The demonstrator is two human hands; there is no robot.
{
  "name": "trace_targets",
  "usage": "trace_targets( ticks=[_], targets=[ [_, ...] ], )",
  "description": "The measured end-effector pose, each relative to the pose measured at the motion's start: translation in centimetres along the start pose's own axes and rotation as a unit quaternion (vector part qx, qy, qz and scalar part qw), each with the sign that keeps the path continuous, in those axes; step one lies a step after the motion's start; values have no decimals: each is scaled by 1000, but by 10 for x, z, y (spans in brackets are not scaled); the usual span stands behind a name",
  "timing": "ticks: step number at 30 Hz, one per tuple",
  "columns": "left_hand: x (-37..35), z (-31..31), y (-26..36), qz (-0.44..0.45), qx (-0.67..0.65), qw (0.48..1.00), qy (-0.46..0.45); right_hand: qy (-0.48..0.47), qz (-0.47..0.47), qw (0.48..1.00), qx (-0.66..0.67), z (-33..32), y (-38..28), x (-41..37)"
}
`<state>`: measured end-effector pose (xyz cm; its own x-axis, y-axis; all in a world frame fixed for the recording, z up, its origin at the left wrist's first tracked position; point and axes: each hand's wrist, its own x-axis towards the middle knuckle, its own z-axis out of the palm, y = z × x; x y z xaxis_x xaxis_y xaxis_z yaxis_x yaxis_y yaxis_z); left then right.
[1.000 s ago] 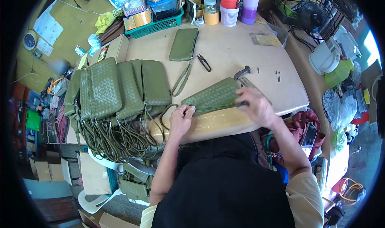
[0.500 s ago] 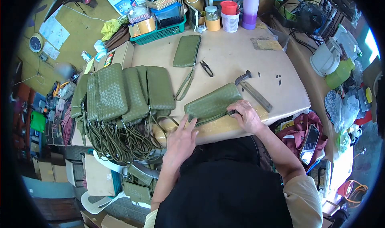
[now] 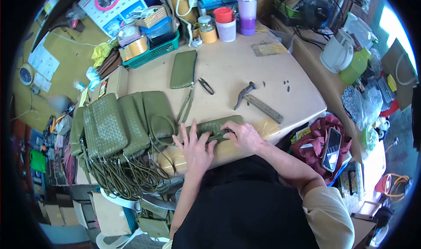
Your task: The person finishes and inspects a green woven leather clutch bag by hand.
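Observation:
A green woven pouch [image 3: 219, 124] lies at the table's front edge, partly hidden by both hands. My left hand [image 3: 196, 152] rests on its left end with the fingers spread. My right hand [image 3: 247, 138] is closed at the pouch's near edge, pinching a small dark thing that I cannot make out. Behind the pouch lies a hammer [image 3: 263, 108], its head to the left. A pair of thread snips [image 3: 205, 86] lies farther back, beside a second green pouch [image 3: 183, 69] with a wrist strap.
A stack of green woven pouches [image 3: 105, 125] with dangling straps fills the left of the table. At the back stand a green basket [image 3: 153, 54] with boxes, a jar [image 3: 207, 30] and a purple bottle [image 3: 247, 12]. A phone [image 3: 332, 148] lies on a maroon bag at right.
The view has shifted, so the table items sit farther left. The pouch has come nearer the front edge, away from the hammer. My right hand has moved left along it, closer to my left hand.

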<state>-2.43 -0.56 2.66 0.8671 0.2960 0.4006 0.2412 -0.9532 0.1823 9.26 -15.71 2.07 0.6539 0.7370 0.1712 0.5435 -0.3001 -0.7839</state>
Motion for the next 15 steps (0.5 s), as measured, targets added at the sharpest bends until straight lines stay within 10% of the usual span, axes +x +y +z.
trace_targets(
  ticks=[10,15],
  targets=[
    [-2,23,-13,16,-84,995,50,170,16,985,10,-16,22,7],
    [11,23,-13,44,-105,993,29,122,-141,978,-96,2,15,3]
  ],
)
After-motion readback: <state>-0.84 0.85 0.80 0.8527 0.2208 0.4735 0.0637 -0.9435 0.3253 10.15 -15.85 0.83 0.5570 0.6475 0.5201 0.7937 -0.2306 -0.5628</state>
